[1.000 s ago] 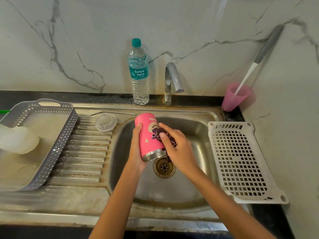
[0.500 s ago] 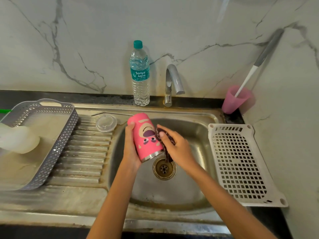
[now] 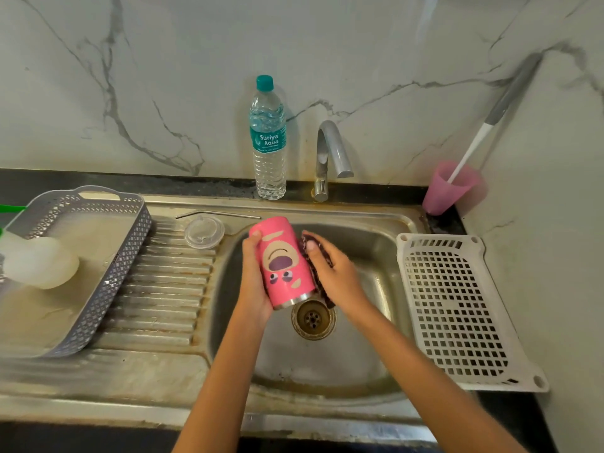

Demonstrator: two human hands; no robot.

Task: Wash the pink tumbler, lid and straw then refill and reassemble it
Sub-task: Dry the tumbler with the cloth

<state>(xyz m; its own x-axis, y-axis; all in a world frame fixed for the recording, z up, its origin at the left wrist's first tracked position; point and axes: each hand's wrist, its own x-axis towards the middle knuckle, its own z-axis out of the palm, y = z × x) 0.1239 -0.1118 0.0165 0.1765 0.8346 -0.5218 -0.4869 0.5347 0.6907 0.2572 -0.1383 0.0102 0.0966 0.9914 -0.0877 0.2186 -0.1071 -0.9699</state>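
Note:
The pink tumbler (image 3: 283,263) with a cartoon face is held upside down over the sink basin (image 3: 359,354), its steel rim pointing at the drain (image 3: 313,318). My left hand (image 3: 253,279) grips its left side. My right hand (image 3: 333,273) holds a dark scrub pad (image 3: 316,266) pressed against the tumbler's right side. The clear lid (image 3: 204,231) lies on the ribbed drainboard. The metal straw (image 3: 217,214) lies just behind it.
A water bottle (image 3: 268,138) and the tap (image 3: 330,158) stand behind the sink. A grey basket (image 3: 114,273) with a white object sits left. A white perforated tray (image 3: 457,308) lies right. A pink cup (image 3: 447,188) holding a brush stands in the back right corner.
The tumbler has turned in my left hand, so the cartoon face now shows in full. My right hand with the pad has slid to the tumbler's right side.

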